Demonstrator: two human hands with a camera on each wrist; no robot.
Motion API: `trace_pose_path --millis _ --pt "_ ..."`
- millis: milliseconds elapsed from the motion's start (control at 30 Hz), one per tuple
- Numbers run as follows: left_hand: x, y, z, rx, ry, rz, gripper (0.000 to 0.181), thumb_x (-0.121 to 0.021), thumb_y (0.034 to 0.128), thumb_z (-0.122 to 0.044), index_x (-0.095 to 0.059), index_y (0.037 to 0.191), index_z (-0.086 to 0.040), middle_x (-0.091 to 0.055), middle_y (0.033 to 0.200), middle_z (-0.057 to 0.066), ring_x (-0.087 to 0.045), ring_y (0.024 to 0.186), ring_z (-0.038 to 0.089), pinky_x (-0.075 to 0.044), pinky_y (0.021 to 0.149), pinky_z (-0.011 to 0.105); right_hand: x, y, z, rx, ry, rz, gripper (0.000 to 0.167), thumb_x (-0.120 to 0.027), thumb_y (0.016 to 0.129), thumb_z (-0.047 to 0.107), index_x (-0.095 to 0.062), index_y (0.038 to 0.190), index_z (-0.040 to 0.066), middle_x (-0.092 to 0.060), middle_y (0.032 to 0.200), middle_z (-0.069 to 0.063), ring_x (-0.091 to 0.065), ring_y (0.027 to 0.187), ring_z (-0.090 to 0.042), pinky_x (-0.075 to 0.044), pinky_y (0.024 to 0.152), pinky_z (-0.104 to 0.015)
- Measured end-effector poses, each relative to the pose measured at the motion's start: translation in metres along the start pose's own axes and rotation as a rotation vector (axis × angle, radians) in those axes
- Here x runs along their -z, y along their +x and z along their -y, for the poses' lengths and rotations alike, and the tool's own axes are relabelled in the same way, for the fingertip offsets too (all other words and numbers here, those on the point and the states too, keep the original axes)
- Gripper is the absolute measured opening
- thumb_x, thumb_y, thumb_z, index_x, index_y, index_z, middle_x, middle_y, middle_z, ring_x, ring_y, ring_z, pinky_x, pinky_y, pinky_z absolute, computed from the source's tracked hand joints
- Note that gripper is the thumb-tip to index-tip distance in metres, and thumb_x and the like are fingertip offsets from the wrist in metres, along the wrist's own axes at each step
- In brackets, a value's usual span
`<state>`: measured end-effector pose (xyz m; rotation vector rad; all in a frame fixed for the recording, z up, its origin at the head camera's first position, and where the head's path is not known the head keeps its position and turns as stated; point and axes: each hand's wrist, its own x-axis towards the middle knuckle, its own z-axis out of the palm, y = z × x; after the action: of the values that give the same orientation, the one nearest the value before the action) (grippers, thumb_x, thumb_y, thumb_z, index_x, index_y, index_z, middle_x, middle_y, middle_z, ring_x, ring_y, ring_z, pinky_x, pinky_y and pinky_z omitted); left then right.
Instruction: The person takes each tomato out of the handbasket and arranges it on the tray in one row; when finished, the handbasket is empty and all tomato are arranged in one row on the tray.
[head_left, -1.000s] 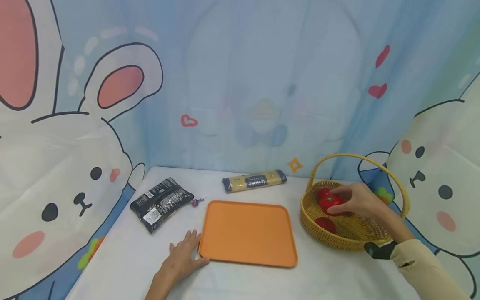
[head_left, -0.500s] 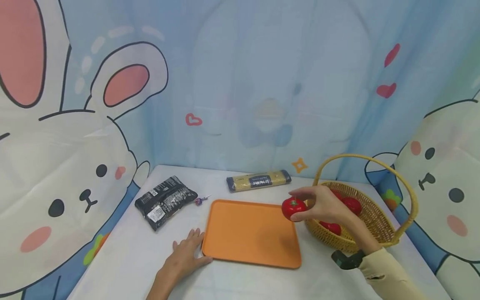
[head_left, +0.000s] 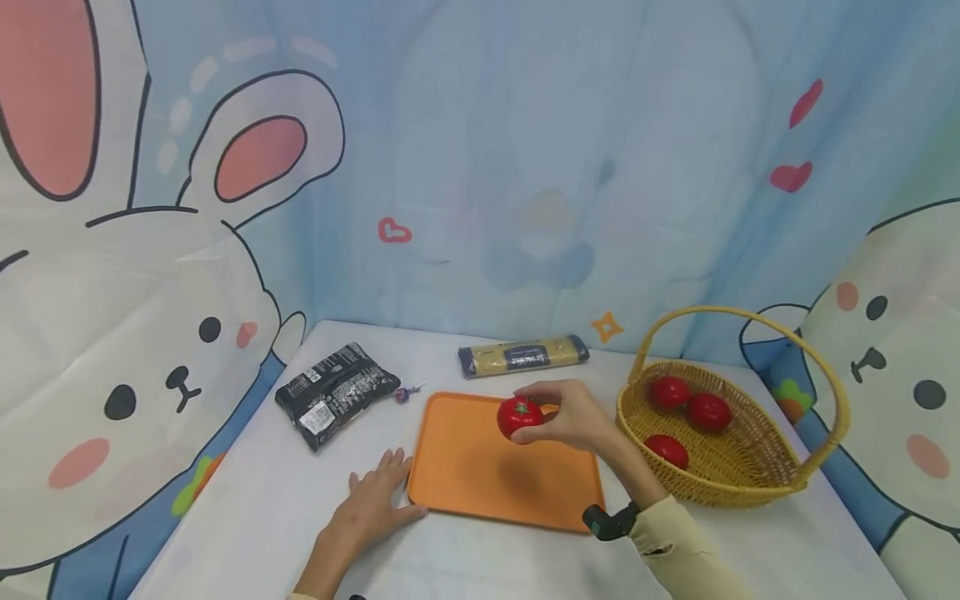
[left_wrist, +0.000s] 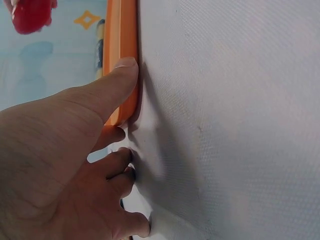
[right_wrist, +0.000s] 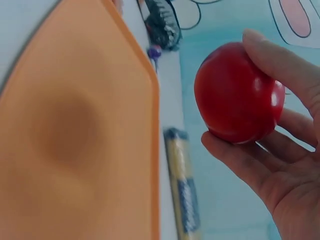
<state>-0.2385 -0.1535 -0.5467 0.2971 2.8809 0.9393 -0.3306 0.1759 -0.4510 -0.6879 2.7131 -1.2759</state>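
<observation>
In the head view my right hand (head_left: 581, 417) holds a red tomato (head_left: 519, 417) above the orange tray (head_left: 465, 471). Thumb and fingers pinch the tomato (right_wrist: 235, 95) from both sides in the right wrist view, and its shadow falls on the tray's surface. My left hand (head_left: 372, 506) lies at the tray's near left corner. From the left wrist, the thumb touches the tray's orange side (left_wrist: 121, 45), while several fingertips rest on the white table, spread loosely. A red piece of the held tomato (left_wrist: 32, 15) shows at that view's top left.
Right of the tray stands a yellow wicker basket (head_left: 705, 492) with a tall handle, holding three red round fruits (head_left: 708, 412). Behind the tray lies a gold and navy pasta packet (head_left: 525, 356). A black snack bag (head_left: 337, 396) and a small lollipop (head_left: 406, 393) lie at the left.
My right hand has taken the tomato out of the basket and carried it left over the tray. My left hand has stayed at the tray's corner. The head view has shifted slightly.
</observation>
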Motion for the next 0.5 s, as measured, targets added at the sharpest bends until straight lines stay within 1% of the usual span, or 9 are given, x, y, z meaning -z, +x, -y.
trace_pose_path --millis 100,267,400,500 --pt "0.001 0.001 -0.002 0.007 0.004 0.0 0.084 -0.086 0.0906 -0.04 -0.053 0.157 -0.001 -0.041 0.167 0.028 -0.034 0.157 0.05 -0.015 0.116 0.089 -0.018 0.008 0.003 -0.024 0.018 0.007 0.063 -0.1 0.077 0.028 -0.077 0.131 0.005 -0.079 0.121 -0.01 -0.072 0.115 -0.033 -0.067 0.086 -0.042" --pt "0.003 0.001 -0.003 0.03 0.0 0.019 0.084 -0.087 0.0903 -0.041 -0.053 0.158 -0.003 -0.042 0.167 0.026 -0.034 0.157 0.05 -0.016 0.118 0.087 -0.053 0.02 0.004 -0.077 0.01 0.014 0.066 -0.1 0.078 0.031 -0.076 0.135 0.009 -0.078 0.126 -0.008 -0.069 0.121 -0.032 -0.065 0.093 -0.045" --pt "0.004 0.001 -0.003 0.039 -0.004 0.029 0.083 -0.087 0.0904 -0.041 -0.054 0.158 -0.004 -0.042 0.167 0.025 -0.034 0.157 0.049 -0.016 0.118 0.087 -0.081 0.027 0.003 -0.088 0.025 0.011 0.067 -0.099 0.079 0.031 -0.074 0.136 0.007 -0.076 0.129 -0.01 -0.067 0.122 -0.033 -0.064 0.097 -0.049" --pt "0.005 0.002 -0.004 0.045 -0.005 0.032 0.083 -0.086 0.0908 -0.042 -0.054 0.158 -0.004 -0.042 0.168 0.025 -0.033 0.158 0.049 -0.016 0.119 0.086 -0.095 0.033 0.003 -0.077 0.027 -0.003 0.067 -0.098 0.08 0.029 -0.073 0.137 0.005 -0.075 0.131 -0.012 -0.066 0.123 -0.034 -0.063 0.1 -0.051"
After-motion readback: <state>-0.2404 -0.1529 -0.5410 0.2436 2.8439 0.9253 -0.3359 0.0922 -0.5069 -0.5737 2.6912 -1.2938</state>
